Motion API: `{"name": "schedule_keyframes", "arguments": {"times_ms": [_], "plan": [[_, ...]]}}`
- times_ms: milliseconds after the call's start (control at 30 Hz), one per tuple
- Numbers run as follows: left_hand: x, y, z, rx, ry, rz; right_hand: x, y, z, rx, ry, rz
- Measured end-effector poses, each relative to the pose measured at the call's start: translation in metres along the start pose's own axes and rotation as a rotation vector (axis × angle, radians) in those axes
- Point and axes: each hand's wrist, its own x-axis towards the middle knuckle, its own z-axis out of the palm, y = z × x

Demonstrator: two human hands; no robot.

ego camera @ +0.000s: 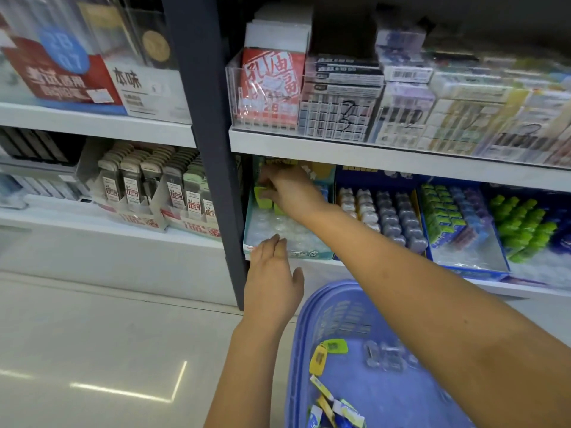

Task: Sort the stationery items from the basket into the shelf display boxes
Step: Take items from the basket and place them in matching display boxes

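The green item [262,193] sits at the 12 o'clock end of the teal display box [249,223], pinched by our right hand [290,189]. It seems light, hard and slippery, so we would take it by its sides. Our left hand [273,282], fingers relaxed, touches the box front at 6 o'clock.

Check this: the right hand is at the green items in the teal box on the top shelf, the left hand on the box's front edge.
Wrong shelf: the head view shows the teal box on the lower shelf. The right hand is at the green items in it, the left hand on its front edge.
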Motion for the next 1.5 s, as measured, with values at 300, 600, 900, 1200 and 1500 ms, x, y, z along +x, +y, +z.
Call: {"name": "schedule_keyframes", "arguments": {"times_ms": [300,600,900,1200,1500], "plan": [[0.002,-0.001,-0.002,-0.033,0.003,0.003,-0.004,0.009,0.009,0.012,0.128,-0.033],[0.002,-0.002,-0.002,-0.022,-0.02,0.003,-0.001,0.01,0.004,-0.055,0.061,-0.119],[0.004,-0.005,-0.001,-0.016,-0.034,0.007,0.005,0.01,0.016,-0.22,0.038,-0.075],[-0.014,0.005,-0.018,-0.149,0.103,0.041,-0.065,-0.001,-0.015,-0.16,-0.07,-0.013],[-0.045,0.053,0.082,0.228,-0.671,0.172,-0.3,0.099,0.083,0.077,-0.763,0.481]]}}
